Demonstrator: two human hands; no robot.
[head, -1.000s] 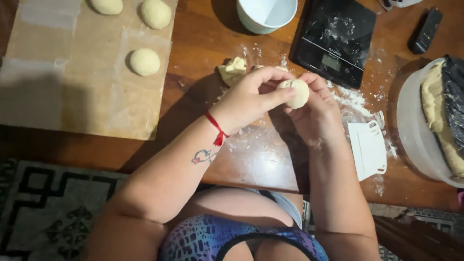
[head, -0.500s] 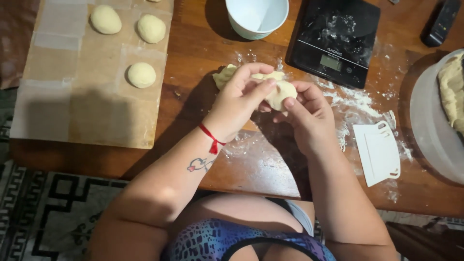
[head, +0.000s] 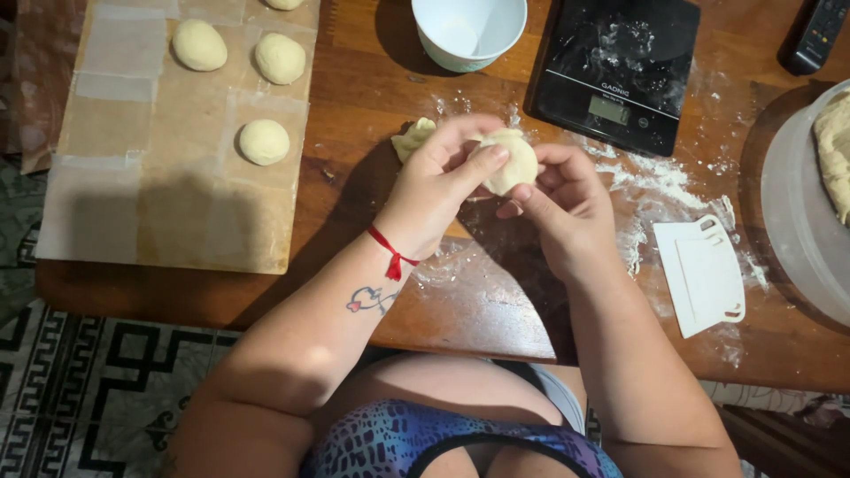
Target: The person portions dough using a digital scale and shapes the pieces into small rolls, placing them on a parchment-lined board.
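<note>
Both my hands hold one pale dough ball (head: 511, 161) above the floured wooden table (head: 496, 310). My left hand (head: 440, 181), with a red thread at the wrist, pinches the ball from the left, thumb on top. My right hand (head: 564, 208) cups it from the right and below. A small scrap of dough (head: 409, 139) lies on the table just behind my left hand.
Brown baking paper (head: 159, 168) on the left carries several shaped dough balls (head: 264, 142). A white bowl (head: 467, 31) and a black kitchen scale (head: 615, 75) stand at the back. A white dough scraper (head: 701, 274) lies right of my hands, beside a large tub (head: 801, 212) of dough.
The hands have kept working the dough ball, turning it between the fingers. The view has shifted, so the table's things sit lower and farther right in the frame.
</note>
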